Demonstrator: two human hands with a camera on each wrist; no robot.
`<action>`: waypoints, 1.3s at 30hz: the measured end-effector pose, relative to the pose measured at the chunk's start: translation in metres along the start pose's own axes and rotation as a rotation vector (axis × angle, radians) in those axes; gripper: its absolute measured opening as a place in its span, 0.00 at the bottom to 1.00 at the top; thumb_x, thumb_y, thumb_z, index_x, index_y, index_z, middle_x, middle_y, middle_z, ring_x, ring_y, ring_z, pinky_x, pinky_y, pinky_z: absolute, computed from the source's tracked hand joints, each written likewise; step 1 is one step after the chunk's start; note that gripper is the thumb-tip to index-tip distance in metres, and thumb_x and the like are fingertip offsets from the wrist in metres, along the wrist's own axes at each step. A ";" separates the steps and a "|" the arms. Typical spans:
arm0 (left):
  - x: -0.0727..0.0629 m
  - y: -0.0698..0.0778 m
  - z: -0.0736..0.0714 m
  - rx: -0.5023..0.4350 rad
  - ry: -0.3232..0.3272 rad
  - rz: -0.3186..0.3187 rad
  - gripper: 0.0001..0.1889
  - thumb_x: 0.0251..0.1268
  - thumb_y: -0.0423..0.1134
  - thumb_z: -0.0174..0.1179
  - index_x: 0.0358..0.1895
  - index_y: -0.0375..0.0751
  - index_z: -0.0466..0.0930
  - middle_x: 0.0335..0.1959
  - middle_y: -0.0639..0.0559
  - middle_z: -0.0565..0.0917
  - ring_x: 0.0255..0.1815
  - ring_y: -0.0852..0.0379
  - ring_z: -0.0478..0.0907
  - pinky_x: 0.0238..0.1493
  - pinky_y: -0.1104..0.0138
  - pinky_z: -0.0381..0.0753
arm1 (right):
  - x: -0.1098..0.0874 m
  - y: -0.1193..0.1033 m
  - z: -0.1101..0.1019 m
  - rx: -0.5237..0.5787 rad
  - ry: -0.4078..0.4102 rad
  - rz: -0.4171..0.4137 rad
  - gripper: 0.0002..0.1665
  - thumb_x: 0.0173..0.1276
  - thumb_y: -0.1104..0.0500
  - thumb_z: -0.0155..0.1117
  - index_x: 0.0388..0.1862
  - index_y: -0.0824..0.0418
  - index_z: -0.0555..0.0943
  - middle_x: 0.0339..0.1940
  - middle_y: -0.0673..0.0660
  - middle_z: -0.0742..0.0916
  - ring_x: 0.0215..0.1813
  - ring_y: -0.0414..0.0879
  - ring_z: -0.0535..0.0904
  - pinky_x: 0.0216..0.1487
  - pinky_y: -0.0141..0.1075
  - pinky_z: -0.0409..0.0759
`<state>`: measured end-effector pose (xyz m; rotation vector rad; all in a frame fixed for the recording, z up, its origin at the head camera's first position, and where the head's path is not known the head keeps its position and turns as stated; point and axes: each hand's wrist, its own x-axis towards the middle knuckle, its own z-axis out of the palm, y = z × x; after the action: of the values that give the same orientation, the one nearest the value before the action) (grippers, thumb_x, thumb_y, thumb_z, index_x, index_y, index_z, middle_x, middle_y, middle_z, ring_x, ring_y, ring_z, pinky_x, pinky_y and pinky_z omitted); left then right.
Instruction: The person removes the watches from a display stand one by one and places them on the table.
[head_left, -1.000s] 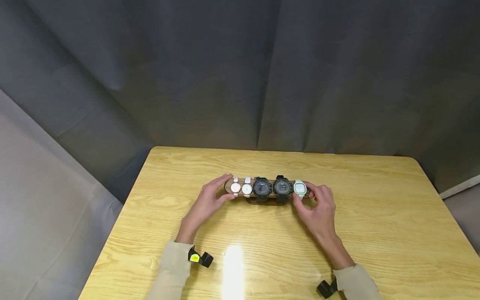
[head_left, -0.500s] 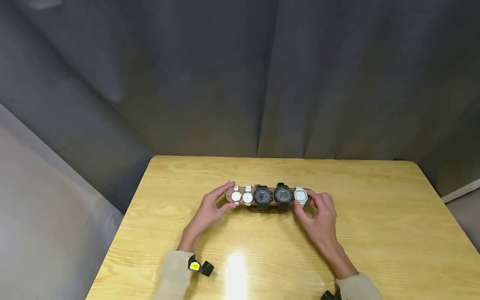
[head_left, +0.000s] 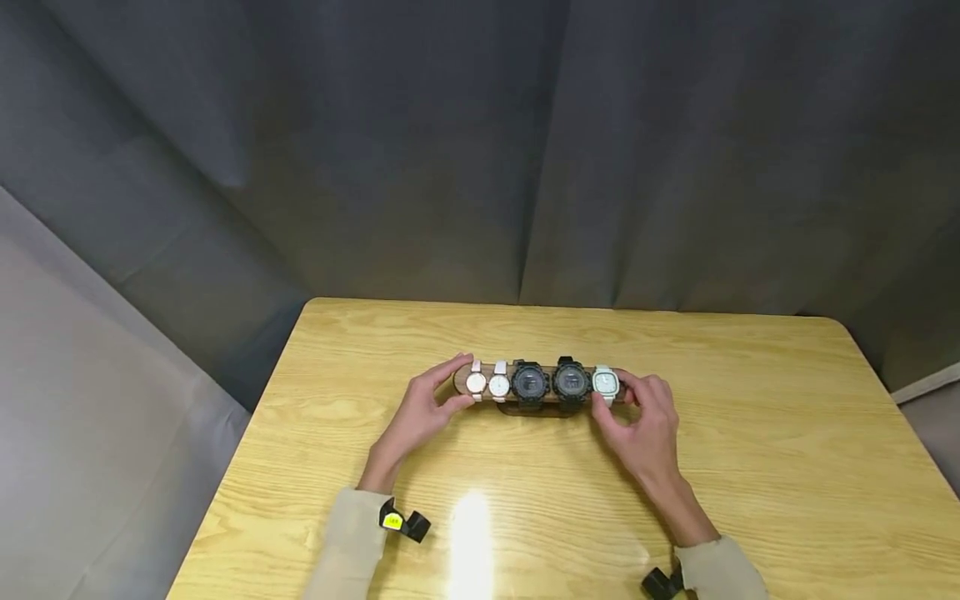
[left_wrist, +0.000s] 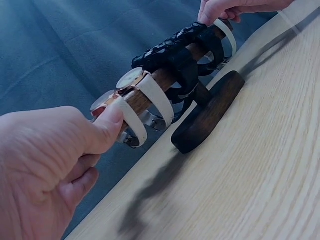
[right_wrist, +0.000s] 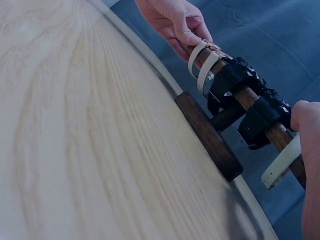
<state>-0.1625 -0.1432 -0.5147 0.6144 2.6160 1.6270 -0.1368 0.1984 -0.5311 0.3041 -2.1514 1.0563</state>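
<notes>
Left hand (head_left: 423,410) pinches the left end of the wooden watch bar (head_left: 547,392), mid-table (head_left: 750,433); right hand (head_left: 643,421) grips its right end by the pale square watch (head_left: 605,382). The head view hides what the wrist views show: the bar stands raised on a dark oval base (left_wrist: 207,112)

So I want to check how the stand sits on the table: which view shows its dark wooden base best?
The right wrist view: the base lies unobstructed along the table. The left wrist view shows it end-on, partly behind straps. In the head view it is only a dark sliver under the watches.
</notes>
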 end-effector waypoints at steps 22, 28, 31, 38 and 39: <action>0.002 -0.004 0.003 -0.013 0.047 0.011 0.33 0.65 0.32 0.71 0.74 0.45 0.75 0.74 0.47 0.75 0.78 0.48 0.68 0.79 0.56 0.65 | 0.002 -0.003 -0.002 -0.014 -0.023 0.047 0.24 0.55 0.57 0.77 0.47 0.70 0.85 0.29 0.62 0.77 0.37 0.56 0.70 0.38 0.37 0.66; 0.002 -0.005 0.004 -0.034 0.050 -0.003 0.33 0.64 0.31 0.71 0.73 0.46 0.75 0.74 0.47 0.75 0.78 0.46 0.68 0.80 0.53 0.64 | 0.003 -0.003 -0.003 -0.004 -0.013 0.025 0.23 0.53 0.58 0.78 0.44 0.70 0.86 0.29 0.60 0.77 0.36 0.56 0.70 0.38 0.32 0.64; 0.001 -0.006 0.004 -0.048 0.053 -0.009 0.33 0.64 0.30 0.71 0.73 0.44 0.76 0.74 0.47 0.75 0.78 0.46 0.68 0.80 0.52 0.64 | 0.003 -0.004 -0.003 0.000 -0.009 0.022 0.22 0.53 0.58 0.78 0.43 0.70 0.86 0.28 0.59 0.78 0.37 0.55 0.70 0.39 0.30 0.63; 0.002 -0.004 0.004 -0.022 0.049 -0.007 0.33 0.64 0.31 0.71 0.74 0.43 0.75 0.74 0.49 0.75 0.78 0.48 0.67 0.80 0.56 0.63 | 0.007 -0.002 -0.002 0.011 0.029 -0.019 0.21 0.51 0.57 0.77 0.40 0.71 0.86 0.26 0.59 0.79 0.35 0.52 0.70 0.38 0.30 0.63; 0.003 -0.003 0.004 -0.018 0.048 -0.005 0.33 0.64 0.31 0.71 0.74 0.43 0.75 0.74 0.49 0.75 0.78 0.48 0.67 0.80 0.56 0.64 | 0.008 -0.002 -0.002 0.008 0.028 -0.023 0.22 0.51 0.57 0.77 0.39 0.72 0.86 0.26 0.60 0.79 0.35 0.51 0.70 0.38 0.30 0.64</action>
<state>-0.1652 -0.1405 -0.5188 0.5741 2.6301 1.6832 -0.1402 0.1998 -0.5237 0.3151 -2.1139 1.0505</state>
